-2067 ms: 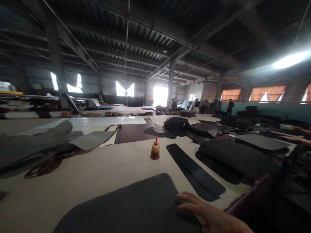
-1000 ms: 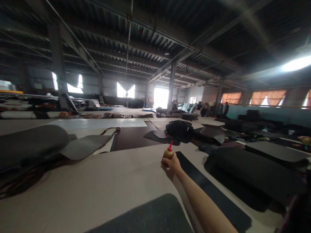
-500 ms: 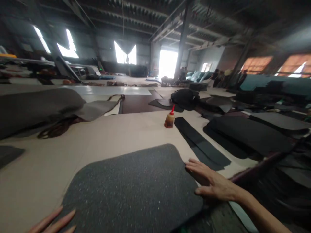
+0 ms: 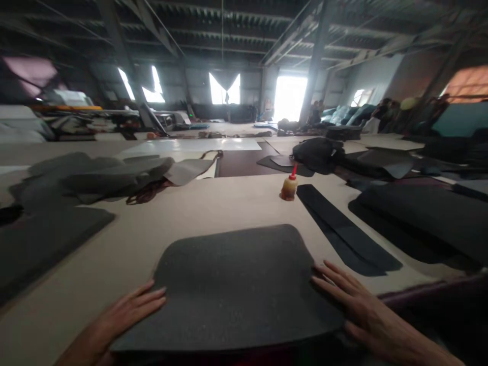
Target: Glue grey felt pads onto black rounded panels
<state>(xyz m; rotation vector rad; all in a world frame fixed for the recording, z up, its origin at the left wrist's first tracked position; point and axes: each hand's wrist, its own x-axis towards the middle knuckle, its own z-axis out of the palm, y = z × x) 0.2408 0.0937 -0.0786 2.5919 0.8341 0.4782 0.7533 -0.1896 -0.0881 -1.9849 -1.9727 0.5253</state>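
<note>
A dark grey, flat panel with rounded corners lies on the pale tabletop right in front of me, its near edge at the table's front. My left hand rests along the panel's left edge, fingers stretched out onto its surface. On the opposite edge, my right hand touches with spread fingers, its thumb lower down near the corner. Neither hand is wrapped around anything. Beyond the panel stands a squeeze bottle with a red nozzle and amber-brown contents. Dark strips lie to the right of the bottle.
Stacked dark sheets cover the table's right side. Another dark panel and crumpled grey pieces lie at left. A black bundle sits farther back. Several people are in the far right background.
My left hand has come further into view along the panel's left edge. The panel now lies squarer to me, its speckles less visible. The view has turned left.
</note>
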